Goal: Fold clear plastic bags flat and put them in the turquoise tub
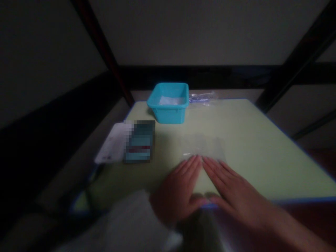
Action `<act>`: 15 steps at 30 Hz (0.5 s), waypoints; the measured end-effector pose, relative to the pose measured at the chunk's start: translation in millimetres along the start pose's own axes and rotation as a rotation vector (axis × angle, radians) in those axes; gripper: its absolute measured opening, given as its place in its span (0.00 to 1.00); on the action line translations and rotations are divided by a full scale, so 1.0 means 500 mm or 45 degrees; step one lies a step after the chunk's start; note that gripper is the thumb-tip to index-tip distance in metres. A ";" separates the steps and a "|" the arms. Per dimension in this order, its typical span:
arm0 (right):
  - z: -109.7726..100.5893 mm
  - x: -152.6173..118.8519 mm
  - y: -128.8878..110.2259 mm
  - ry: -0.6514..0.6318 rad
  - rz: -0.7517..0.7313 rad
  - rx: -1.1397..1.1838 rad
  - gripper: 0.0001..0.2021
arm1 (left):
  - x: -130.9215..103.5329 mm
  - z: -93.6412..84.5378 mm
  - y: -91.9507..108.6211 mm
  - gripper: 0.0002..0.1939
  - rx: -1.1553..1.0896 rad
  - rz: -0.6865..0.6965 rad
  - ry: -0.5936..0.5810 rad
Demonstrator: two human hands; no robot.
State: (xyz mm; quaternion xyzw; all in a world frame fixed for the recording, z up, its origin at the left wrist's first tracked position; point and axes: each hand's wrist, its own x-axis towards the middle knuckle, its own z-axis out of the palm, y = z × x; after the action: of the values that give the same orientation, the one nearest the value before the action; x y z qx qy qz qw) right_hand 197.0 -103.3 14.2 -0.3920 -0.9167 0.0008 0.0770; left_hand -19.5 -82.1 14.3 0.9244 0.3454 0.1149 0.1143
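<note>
The room is dim and blurred. A clear plastic film [204, 144] is hard to make out on the pale yellow table [252, 133]; its near edge is hidden by fingertips. Taking the person's hands as the clock's centre, the film lies at twelve, directly ahead of the fingers. The left hand [180, 189] and right hand [235, 190] are spread flat, palms down, fingers straight, gripping nothing, their index fingertips almost meeting. How firmly they press, I cannot tell. At ten, a dark rectangular item [140, 141] is pixelated beyond reading, beside a white flat item [111, 143]. At eleven stands a turquoise basket [170, 115], partly hiding crumpled clear plastic [203, 97] at twelve.
</note>
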 end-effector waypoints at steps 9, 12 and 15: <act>0.002 -0.031 0.021 0.020 0.036 0.002 0.36 | -0.029 -0.009 -0.026 0.38 0.051 -0.025 -0.066; 0.000 -0.040 0.028 0.020 0.055 0.017 0.36 | -0.036 -0.010 -0.031 0.38 0.058 -0.032 -0.066; -0.005 -0.048 0.035 0.013 0.056 0.006 0.36 | -0.039 -0.013 -0.036 0.37 0.072 -0.032 -0.066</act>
State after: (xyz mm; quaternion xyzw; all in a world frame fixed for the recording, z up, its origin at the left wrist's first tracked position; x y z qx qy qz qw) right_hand 226.4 -108.8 12.2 -0.4119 -0.9075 0.0028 0.0825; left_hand -47.1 -81.0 12.6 0.9254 0.3572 0.0797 0.0984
